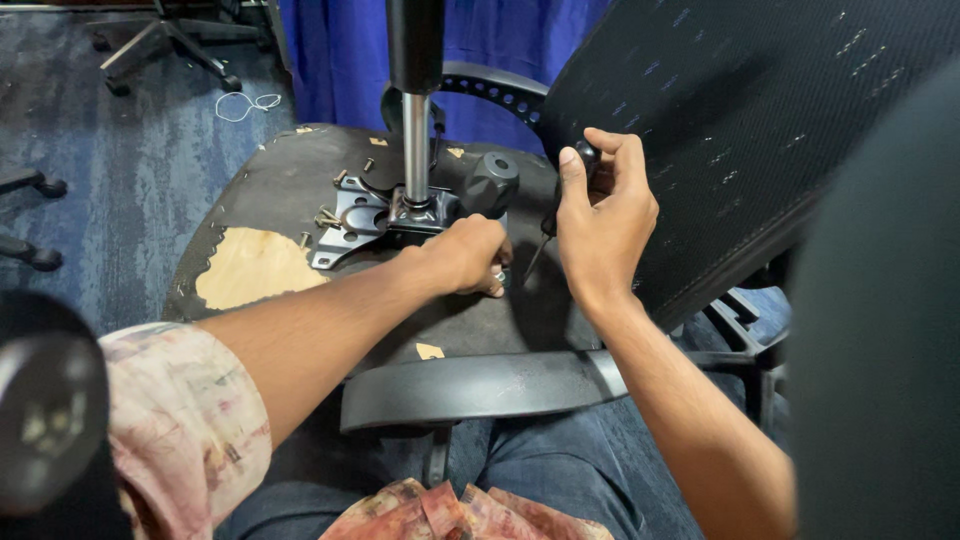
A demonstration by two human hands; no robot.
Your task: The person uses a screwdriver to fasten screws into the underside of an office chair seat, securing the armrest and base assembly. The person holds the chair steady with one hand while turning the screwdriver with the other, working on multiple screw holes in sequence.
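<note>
The right hand is closed around a screwdriver — black handle up under the thumb, shaft slanting down and left toward the underside of the upturned chair seat. The left hand is curled shut just beside the tip, apparently pinching something small; what, I cannot tell. Both sit right of the metal bracket and its upright gas post, the left hand nearer it. Loose screws lie further left.
</note>
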